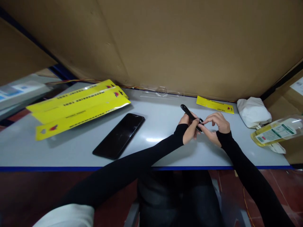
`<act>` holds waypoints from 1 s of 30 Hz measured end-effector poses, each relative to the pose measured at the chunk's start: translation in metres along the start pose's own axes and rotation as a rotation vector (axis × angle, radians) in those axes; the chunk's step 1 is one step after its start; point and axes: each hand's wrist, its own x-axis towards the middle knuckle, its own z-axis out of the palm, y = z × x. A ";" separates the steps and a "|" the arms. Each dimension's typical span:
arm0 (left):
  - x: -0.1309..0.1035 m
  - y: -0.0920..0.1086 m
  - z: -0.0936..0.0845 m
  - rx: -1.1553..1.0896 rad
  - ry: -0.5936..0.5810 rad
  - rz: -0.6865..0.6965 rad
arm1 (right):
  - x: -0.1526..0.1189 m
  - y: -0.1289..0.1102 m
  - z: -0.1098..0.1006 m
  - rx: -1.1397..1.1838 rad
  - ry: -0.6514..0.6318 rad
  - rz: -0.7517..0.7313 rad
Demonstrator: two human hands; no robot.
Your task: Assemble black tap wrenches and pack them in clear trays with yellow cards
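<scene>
Above the right half of the grey table, my left hand is closed around a black-handled tool, whose rounded handle end points up and to the left. My right hand meets it at the tool's other end, thumb and index finger pinched at a small dark part there. Its other fingers are curled. The tool's working end is mostly hidden by the fingers. Behind the hands lies a small yellow card with black print.
Several long yellow cards overlap at the left, near a black phone. Clear plastic lies at the back edge. At the right are a white cloth and a bottle of yellow liquid on its side. Cardboard walls the back.
</scene>
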 end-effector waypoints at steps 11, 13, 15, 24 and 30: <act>-0.019 0.012 -0.002 0.407 0.113 0.325 | -0.006 -0.005 0.012 -0.092 0.023 0.107; -0.018 0.010 -0.003 0.473 0.075 0.339 | -0.009 0.001 0.010 -0.158 -0.009 0.043; -0.016 0.007 -0.004 0.554 0.031 0.372 | -0.011 0.006 0.008 -0.241 -0.032 -0.069; -0.015 0.009 -0.005 0.625 0.037 0.399 | -0.016 -0.009 0.018 0.164 -0.068 0.245; 0.003 0.013 -0.009 0.395 -0.119 0.208 | -0.011 -0.006 0.018 0.195 -0.048 0.438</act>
